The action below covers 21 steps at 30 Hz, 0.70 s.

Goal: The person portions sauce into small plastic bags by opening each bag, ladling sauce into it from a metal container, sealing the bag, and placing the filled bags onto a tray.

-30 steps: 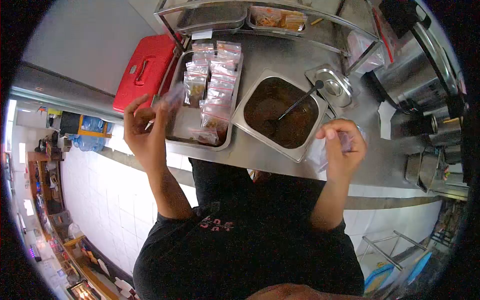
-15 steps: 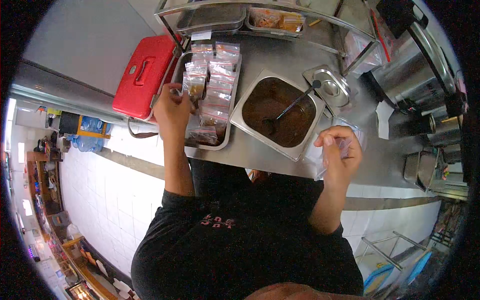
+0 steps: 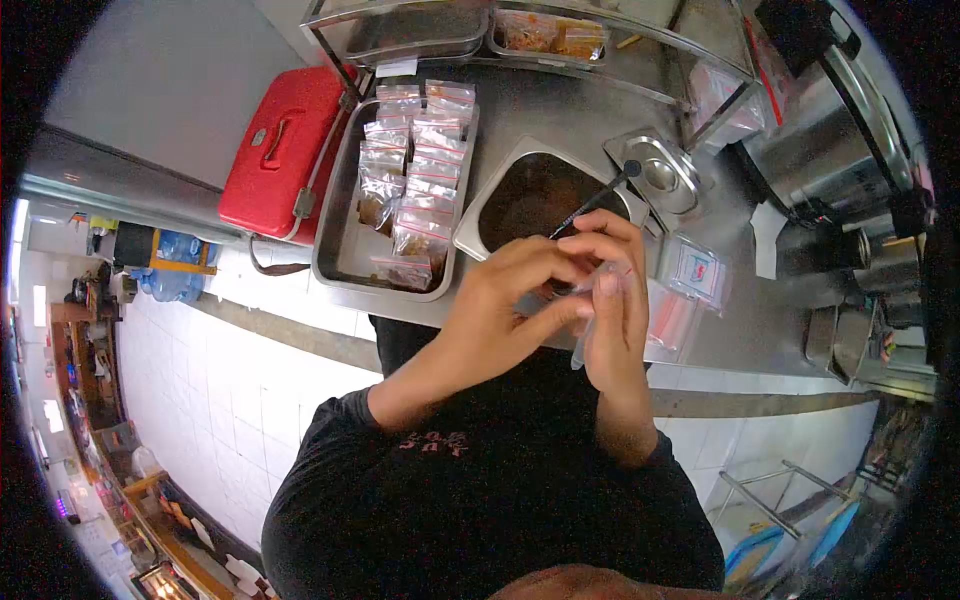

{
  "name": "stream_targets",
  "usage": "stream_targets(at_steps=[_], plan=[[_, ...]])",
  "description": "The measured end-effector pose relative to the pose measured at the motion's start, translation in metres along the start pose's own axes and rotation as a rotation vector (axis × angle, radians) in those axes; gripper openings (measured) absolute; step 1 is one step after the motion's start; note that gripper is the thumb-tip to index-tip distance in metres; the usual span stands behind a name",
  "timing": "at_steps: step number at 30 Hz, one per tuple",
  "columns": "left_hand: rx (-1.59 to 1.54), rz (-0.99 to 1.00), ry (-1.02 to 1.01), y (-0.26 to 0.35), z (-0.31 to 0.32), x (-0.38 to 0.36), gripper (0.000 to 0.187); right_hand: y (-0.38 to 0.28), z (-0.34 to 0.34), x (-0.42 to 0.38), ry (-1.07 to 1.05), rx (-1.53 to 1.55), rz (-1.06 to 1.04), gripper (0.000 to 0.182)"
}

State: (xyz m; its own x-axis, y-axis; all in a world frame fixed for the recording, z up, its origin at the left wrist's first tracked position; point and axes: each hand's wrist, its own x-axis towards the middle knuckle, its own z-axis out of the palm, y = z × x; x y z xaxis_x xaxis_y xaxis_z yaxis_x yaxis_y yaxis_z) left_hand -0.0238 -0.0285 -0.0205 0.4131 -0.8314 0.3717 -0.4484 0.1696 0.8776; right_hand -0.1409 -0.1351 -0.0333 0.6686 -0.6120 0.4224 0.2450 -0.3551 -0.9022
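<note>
Both hands meet in front of the steel pan of dark sauce. My right hand pinches a small clear plastic bag. Fingers of my left hand are closed at the top of the same bag, partly hidden. A black-handled ladle leans in the pan. To the left, a metal tray holds two rows of filled zip bags. Right of the pan lie a stack of empty bags and a printed bag pack.
A red case stands left of the tray. Behind the pan is a steel lid. A metal rack spans the back, over trays with food bags. Large steel pots stand at the right.
My left hand has left the tray and moved right to the bag. My right hand has moved left with the bag, uncovering the bag stack. One filled bag in the tray now leans lower.
</note>
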Motion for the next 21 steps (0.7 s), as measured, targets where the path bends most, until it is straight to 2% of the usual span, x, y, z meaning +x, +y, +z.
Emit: stream_targets(at_steps=[1,2,3,5,6,7,9,11,13,14,15,16,17,18,19,21], plan=[[-0.014,0.017,0.009,-0.004,0.003,0.000,0.017,0.001,-0.001,0.001,0.021,0.040,0.004,0.027],[-0.069,-0.029,0.073,-0.003,0.005,0.000,0.010,-0.005,-0.004,0.006,0.047,-0.055,-0.064,0.020],[-0.079,-0.028,0.061,-0.004,0.005,0.000,0.010,-0.002,-0.008,0.003,0.057,-0.065,-0.059,0.020],[-0.200,-0.178,0.135,-0.008,0.005,-0.002,0.010,0.007,-0.016,-0.004,0.077,0.011,0.109,0.012],[-0.265,-0.215,0.177,-0.010,0.006,-0.002,0.011,0.001,-0.015,-0.004,0.156,0.071,0.252,0.012],[-0.272,-0.210,0.168,-0.010,0.004,0.000,0.011,0.000,-0.018,-0.004,0.165,0.064,0.249,0.012],[-0.080,-0.270,0.160,-0.008,-0.003,0.000,0.012,-0.002,-0.022,-0.005,0.186,0.202,0.402,0.014],[-0.051,-0.252,0.155,-0.011,-0.003,0.005,0.010,0.001,-0.024,-0.007,0.224,0.187,0.404,0.013],[0.148,-0.025,0.457,-0.004,0.004,0.016,0.013,0.003,-0.025,-0.005,0.261,0.175,0.404,0.013],[0.146,0.012,0.401,0.001,-0.001,0.016,0.025,0.004,-0.026,-0.002,0.202,-0.008,0.239,0.012],[0.146,0.012,0.403,0.006,-0.005,0.019,0.025,0.004,-0.026,0.000,0.141,-0.190,0.072,0.011],[0.254,0.126,0.251,0.010,-0.009,0.021,0.025,0.001,-0.027,0.003,0.138,-0.190,0.073,0.011],[0.359,0.239,0.096,0.012,-0.012,0.023,0.025,-0.004,-0.028,0.007,0.036,-0.261,-0.007,0.012],[0.387,0.268,0.022,0.005,-0.015,0.020,0.021,-0.008,-0.029,0.010,-0.065,-0.333,-0.091,0.013],[0.386,0.270,0.024,0.005,-0.016,0.019,0.021,-0.010,-0.030,0.011,-0.065,-0.336,-0.093,0.013],[0.244,0.089,0.016,0.008,-0.016,0.017,0.015,-0.013,-0.033,0.013,-0.036,-0.347,-0.133,0.018]])
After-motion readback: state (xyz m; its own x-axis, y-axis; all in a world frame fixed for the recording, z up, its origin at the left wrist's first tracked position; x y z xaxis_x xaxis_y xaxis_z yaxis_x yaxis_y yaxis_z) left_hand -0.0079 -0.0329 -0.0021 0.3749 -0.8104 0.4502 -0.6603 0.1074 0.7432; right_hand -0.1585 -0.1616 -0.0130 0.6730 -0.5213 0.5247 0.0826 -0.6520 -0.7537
